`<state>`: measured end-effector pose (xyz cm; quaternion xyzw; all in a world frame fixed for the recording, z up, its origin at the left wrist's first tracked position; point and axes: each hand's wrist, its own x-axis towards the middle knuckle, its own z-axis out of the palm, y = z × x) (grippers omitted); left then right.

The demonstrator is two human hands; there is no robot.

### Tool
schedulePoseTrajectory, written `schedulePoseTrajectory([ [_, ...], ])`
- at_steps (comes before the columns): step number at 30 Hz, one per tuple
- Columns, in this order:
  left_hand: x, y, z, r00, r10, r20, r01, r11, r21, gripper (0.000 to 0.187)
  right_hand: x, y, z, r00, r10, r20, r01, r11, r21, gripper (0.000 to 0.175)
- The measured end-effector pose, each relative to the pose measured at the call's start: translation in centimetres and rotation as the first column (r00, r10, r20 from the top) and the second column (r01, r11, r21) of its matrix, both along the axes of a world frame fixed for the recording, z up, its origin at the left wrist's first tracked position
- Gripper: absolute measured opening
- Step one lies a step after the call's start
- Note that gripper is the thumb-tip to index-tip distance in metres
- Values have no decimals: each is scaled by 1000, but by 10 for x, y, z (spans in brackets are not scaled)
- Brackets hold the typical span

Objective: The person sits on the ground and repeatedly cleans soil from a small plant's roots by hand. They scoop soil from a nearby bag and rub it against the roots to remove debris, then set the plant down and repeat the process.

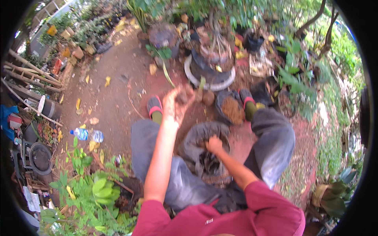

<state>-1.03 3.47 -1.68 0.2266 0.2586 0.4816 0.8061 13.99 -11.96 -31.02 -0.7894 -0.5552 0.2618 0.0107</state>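
My left hand [174, 104], smeared with soil, is raised in front of me and closed around a dark clump of soil [183, 96]. A pale green plant stem [167, 73] runs from this hand toward green leaves [161, 52]; blur hides how it joins the clump. Between my knees stands a grey-black plastic grow bag [192, 138] with a crumpled rim. My right hand [215, 144] reaches into its mouth, fingers bent down and their tips hidden. Beyond the bag is a dark container [220, 103] filled with brown, fibrous material [232, 110].
A brown rounded object [208, 98] lies by that container. Ahead stands a potted tree [217, 50] beside a white-rimmed round planter [209, 86]. Plastic bottles [81, 133] lie on the ground at left. Leafy plants [100, 188] grow close at lower left; bamboo poles [32, 75] lean farther left.
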Motion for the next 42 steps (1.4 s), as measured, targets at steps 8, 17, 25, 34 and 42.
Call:
schedulePoseTrajectory([
  [8, -7, -8, 3, 998, -55, 9, 54, 998, 22, 27, -20, 12, 1, 949, 283, 139, -309, 921, 238, 34],
  [17, 0, -8, -10, 997, -66, -43, 67, 997, 32, 24, -25, 4, 10, 826, 526, 203, -544, 838, 43, 39],
  [25, 3, -8, -18, 997, -79, -26, 81, 996, 48, 23, -6, -23, 11, 749, 551, 367, -597, 802, 16, 22],
  [34, 3, -6, -21, 995, -103, -13, 104, 994, 43, 23, 10, -34, 2, 584, 682, 441, -608, 727, -319, 16],
  [42, 7, -6, -22, 994, -101, -50, 102, 995, 18, 24, 30, -35, 4, 824, 530, 199, -530, 846, -56, 15],
])
